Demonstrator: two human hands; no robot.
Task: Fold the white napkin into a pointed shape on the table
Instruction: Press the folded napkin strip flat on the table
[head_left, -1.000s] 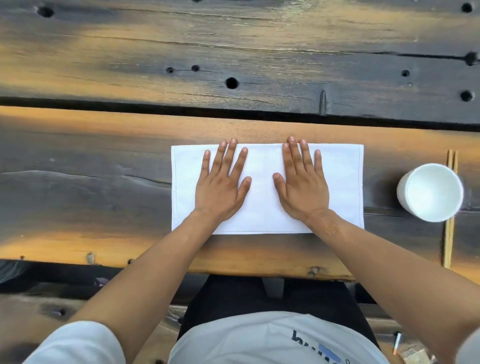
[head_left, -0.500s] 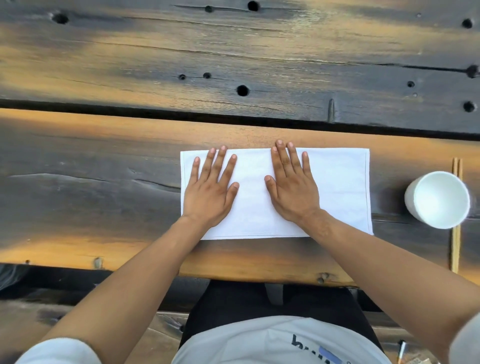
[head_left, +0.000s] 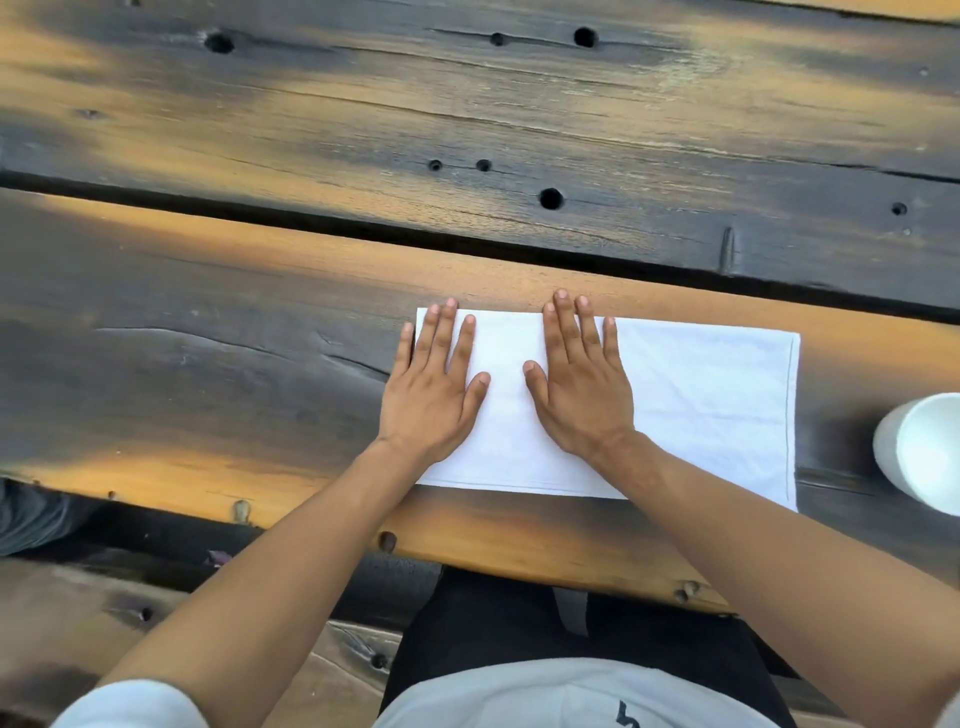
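The left hand is laid flat with straight fingers on the left end of the napkin, its little finger at the cloth's left edge and its fingertips reaching just past the far edge. The right hand is pressed flat beside it, fingers straight and wide, nearer the middle of the cloth; nothing is gripped by either. Compared with a second ago, both hands have been slid leftward across the cloth, from a spot around its middle to its left half, so the right half is now left uncovered. This is judged to be a smoothing stroke: the layers are being flattened before the next crease is made. The napkin is seen as a white rectangle, long side running left to right, lying just right of the frame's centre near the front edge of the desk. No diagonal fold is yet visible, so the pointed shape is judged to be still some steps away. A white cup is cut off at the right edge of the frame, just apart from the napkin.
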